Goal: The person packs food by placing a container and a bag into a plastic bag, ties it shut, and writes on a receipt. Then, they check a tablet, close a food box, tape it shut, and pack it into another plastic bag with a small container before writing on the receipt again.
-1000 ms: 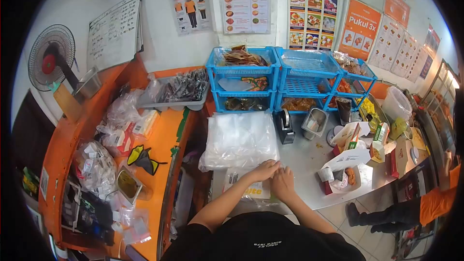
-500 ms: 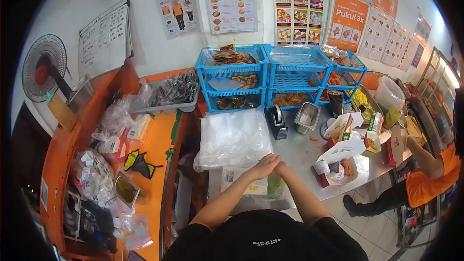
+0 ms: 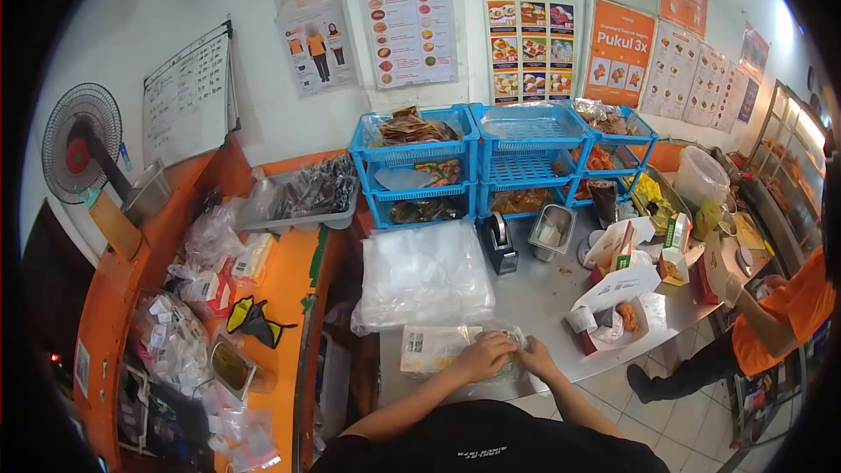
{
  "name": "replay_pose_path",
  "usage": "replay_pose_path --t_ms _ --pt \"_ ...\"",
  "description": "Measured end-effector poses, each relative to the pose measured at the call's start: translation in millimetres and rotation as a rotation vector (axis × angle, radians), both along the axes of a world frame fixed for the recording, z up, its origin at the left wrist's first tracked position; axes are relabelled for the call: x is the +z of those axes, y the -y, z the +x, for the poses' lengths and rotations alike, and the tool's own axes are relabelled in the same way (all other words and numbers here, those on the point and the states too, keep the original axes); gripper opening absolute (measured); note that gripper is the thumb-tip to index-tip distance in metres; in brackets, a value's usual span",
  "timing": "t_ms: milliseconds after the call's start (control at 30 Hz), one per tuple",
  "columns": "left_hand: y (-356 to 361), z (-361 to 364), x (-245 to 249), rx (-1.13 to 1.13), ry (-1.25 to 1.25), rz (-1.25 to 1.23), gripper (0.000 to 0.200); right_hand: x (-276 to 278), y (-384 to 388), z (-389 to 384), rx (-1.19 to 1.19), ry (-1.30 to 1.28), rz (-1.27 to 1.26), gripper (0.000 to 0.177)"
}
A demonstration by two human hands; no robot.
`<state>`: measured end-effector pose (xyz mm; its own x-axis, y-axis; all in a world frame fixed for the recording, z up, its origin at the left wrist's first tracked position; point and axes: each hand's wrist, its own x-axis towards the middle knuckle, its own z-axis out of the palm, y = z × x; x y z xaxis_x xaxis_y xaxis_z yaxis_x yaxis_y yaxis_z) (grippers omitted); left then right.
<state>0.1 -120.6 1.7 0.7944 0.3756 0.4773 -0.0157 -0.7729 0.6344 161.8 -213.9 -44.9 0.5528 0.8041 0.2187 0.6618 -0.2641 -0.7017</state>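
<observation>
Near the front edge of the steel counter lies a clear plastic bag (image 3: 503, 373) with something green inside; its exact contents cannot be made out. My left hand (image 3: 484, 356) is on the bag's upper part, fingers curled in and closed on the plastic. At the bag's right side my right hand (image 3: 536, 357) pinches its edge, a small gap from the left. A white printed box (image 3: 429, 349) lies flat just left of the bag. Behind them rests a thick stack of clear plastic bags (image 3: 427, 276).
Blue stacked baskets (image 3: 423, 171) line the back, with a tape dispenser (image 3: 499, 245) and metal container (image 3: 552, 229) before them. Open food boxes (image 3: 615, 315) stand to the right. A co-worker in an orange shirt (image 3: 793, 315) is at the far right. An orange counter (image 3: 285, 298) runs along the left.
My hands were together above the bag; now they are lower, nearer my body and slightly apart on the plastic. The co-worker's arm has shifted. The camera view has tilted up a little.
</observation>
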Motion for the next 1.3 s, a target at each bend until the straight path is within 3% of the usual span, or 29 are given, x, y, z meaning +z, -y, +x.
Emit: replay_pose_path --t_ms 33,67,133,200,267,333,400,433,500,533,567,600,667,700,767,800,867,900,933,967,1033,1100,1133,1167,1233,1300 --pt "2 2 -3 -0.031 -0.041 0.189 0.013 1 1 6 0.106 -0.113 -0.233 0.037" --pt "2 2 -5 0.000 -0.132 0.261 0.013 4 3 18 0.148 0.045 -0.154 0.029" --pt "-1 3 2 -0.008 -0.160 0.196 0.014 105 8 23 0.054 -0.327 -0.124 0.020" --pt "1 -3 13 -0.028 -0.208 0.113 0.015 139 1 18 0.057 -0.331 0.002 0.017" --pt "-8 -8 36 -0.075 -0.486 0.117 0.029 147 -1 13 0.046 -0.330 0.127 0.015" --pt "-14 -33 79 0.134 -0.980 0.153 0.053 156 -3 20 0.111 -0.061 0.108 0.015" --pt "-35 -72 138 0.256 -1.216 0.258 0.072 173 5 33 0.147 0.070 0.017 0.015" --pt "-44 -99 152 0.424 -1.072 0.011 0.076 184 10 36 0.183 0.190 -0.068 0.015" --pt "-53 -132 181 0.357 -1.072 0.148 0.070 200 13 33 0.298 0.096 -0.188 0.014" --pt "-44 -139 205 0.291 -1.147 0.172 0.057 200 10 29 0.406 -0.249 -0.211 0.014" --pt "-44 -148 204 0.294 -1.148 0.172 0.057 201 6 26 0.507 -0.595 -0.229 0.015" --pt "-42 -159 206 0.130 -1.055 0.116 0.050 201 2 26 0.509 -0.595 -0.228 0.015" --pt "-36 -166 207 -0.167 -0.926 -0.109 0.036 201 -9 27 0.475 -0.811 0.117 0.023" --pt "-28 -163 216 -0.168 -0.929 -0.113 0.036 204 -12 25 0.474 -0.816 0.114 0.023" --pt "-13 -155 236 -0.290 -0.355 -0.142 0.042 213 -18 20 0.496 -1.257 0.151 0.035" --pt "-9 -148 242 -0.289 -0.357 -0.145 0.042 215 -18 23 0.599 -1.366 0.117 0.046" --pt "-2 -138 248 0.444 -0.221 0.663 0.040 219 -16 16 0.662 -1.318 0.183 0.056" --pt "-9 -140 226 0.442 -0.224 0.660 0.040 221 -16 11 0.725 -1.263 0.254 0.067" --pt "-23 -145 184 0.492 -0.301 0.548 0.038 221 -15 5 0.720 -1.260 0.260 0.067" --pt "-30 -150 158 0.528 -0.370 0.440 0.037 222 -14 -3 0.765 -1.135 0.266 0.078" --pt "-40 -153 148 0.500 -0.670 -0.020 0.028 215 -11 -8 0.866 -0.928 0.233 0.101" --pt "-44 -156 134 0.421 -0.309 -0.114 0.018 193 -10 -16 0.843 -0.590 0.213 0.096" --pt "-44 -153 123 0.459 -0.095 -0.104 0.014 189 -8 -16 0.772 -0.898 0.122 0.087" --pt "-47 -150 110 0.463 0.148 -0.184 0.015 214 -1 -17 0.698 -0.907 0.089 0.076" --pt "-37 -143 111 0.455 0.227 -0.507 0.009 207 -9 -11 0.675 -0.861 0.318 0.070" --pt "-56 -155 80 0.292 0.064 -0.248 0.046 204 -16 -12 0.572 -0.819 0.405 0.066"
